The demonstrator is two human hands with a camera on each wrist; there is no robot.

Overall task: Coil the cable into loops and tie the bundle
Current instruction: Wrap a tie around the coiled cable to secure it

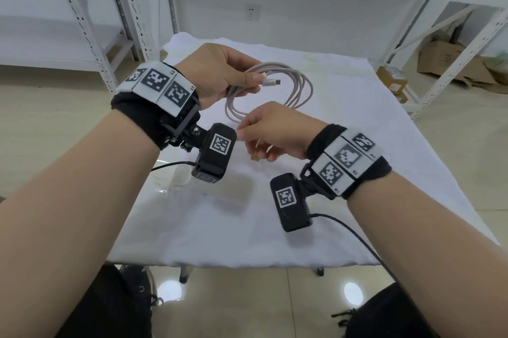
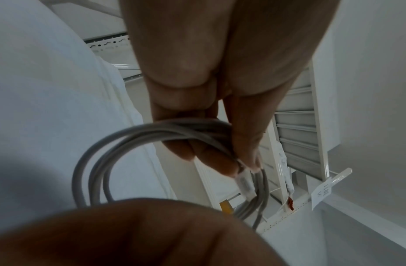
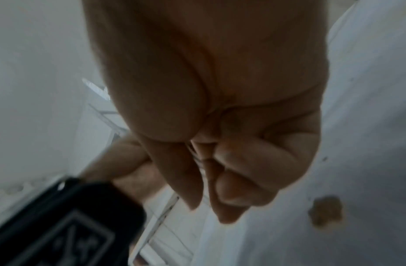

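A white cable (image 1: 301, 90) is wound into several loops above the white-clothed table (image 1: 330, 172). My left hand (image 1: 247, 76) grips the top of the coil, thumb pressing its connector (image 1: 270, 81) against the strands. The left wrist view shows the coil (image 2: 99, 154) running through my curled fingers (image 2: 197, 154) with the connector (image 2: 244, 183) beside them. My right hand (image 1: 244, 128) hovers just below the coil with fingers curled, pinching a thin white strand (image 1: 259, 142); I cannot tell whether this is a tie or the cable's end. In the right wrist view the curled fingers (image 3: 233, 172) hide most of it.
White metal shelving (image 1: 453, 43) stands behind and to the right, with cardboard boxes (image 1: 445, 60) on the floor. A small brown stain (image 1: 254, 157) marks the cloth under my right hand. A clear round thing (image 1: 176, 177) lies near the left wrist camera. Black camera leads trail towards me.
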